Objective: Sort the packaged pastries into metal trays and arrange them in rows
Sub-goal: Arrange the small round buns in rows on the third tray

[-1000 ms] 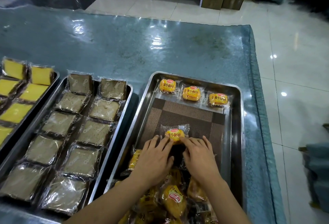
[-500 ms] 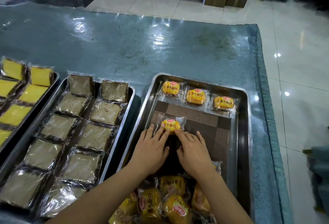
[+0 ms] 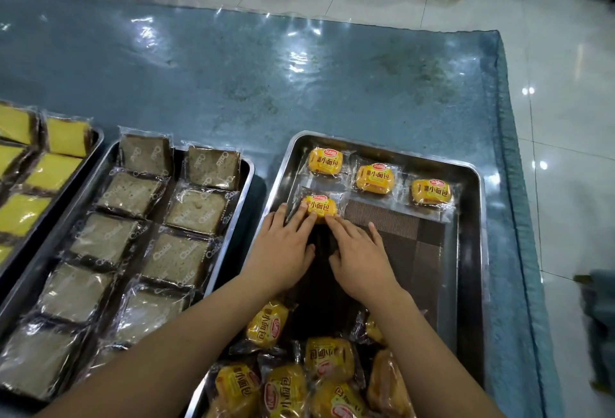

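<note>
A metal tray (image 3: 472, 251) with a brown woven mat (image 3: 409, 244) holds a far row of three yellow packaged buns (image 3: 375, 178). Below the leftmost one lies a fourth yellow bun (image 3: 320, 206), starting a second row. My left hand (image 3: 283, 248) and my right hand (image 3: 361, 251) lie flat on the mat side by side, and their straight fingertips press on the near edge of that bun. A loose heap of several yellow buns (image 3: 299, 377) fills the near end of the tray.
A middle tray (image 3: 248, 168) holds two rows of brown cake slices (image 3: 186, 211) in clear wrap. A left tray (image 3: 96, 138) holds yellow cake slices (image 3: 50, 171). All stand on a blue covered table (image 3: 299, 85) whose right edge drops to a tiled floor.
Both hands have pushed the single yellow bun away from me and to the left, from the mat's middle up to just below the leftmost bun of the far row.
</note>
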A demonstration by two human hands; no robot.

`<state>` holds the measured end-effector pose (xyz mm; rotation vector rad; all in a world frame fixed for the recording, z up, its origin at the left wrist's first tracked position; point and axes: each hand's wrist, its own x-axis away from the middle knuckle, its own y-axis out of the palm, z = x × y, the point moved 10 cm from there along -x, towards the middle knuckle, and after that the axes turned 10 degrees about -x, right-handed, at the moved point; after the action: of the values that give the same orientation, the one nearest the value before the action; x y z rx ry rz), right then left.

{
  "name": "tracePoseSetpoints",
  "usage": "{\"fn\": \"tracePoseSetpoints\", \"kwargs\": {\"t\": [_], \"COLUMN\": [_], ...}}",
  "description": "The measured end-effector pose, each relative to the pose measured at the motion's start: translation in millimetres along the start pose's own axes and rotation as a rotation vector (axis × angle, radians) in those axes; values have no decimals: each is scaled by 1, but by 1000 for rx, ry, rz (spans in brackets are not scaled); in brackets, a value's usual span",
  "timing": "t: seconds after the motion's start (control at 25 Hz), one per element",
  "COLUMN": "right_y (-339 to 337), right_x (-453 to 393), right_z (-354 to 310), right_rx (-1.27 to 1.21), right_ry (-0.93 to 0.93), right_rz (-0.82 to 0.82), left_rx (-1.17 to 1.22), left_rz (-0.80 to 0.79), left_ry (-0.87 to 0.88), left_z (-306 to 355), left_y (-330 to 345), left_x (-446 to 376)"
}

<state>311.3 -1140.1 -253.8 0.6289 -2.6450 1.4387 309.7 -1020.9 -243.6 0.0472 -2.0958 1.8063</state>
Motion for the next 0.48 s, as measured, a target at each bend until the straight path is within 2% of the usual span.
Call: {"fn": "tracePoseSetpoints", "kwargs": {"t": [0.48], "right_y": [-5], "right_x": [-19], "right_z": [-1], "right_rx": [10], "right_ry": [13], "right_rz": [3], "left_rx": [18], "left_rz": [13], "left_ry": [-12], "left_z": [-9], "left_y": [-7], "left_x": [-17]}}
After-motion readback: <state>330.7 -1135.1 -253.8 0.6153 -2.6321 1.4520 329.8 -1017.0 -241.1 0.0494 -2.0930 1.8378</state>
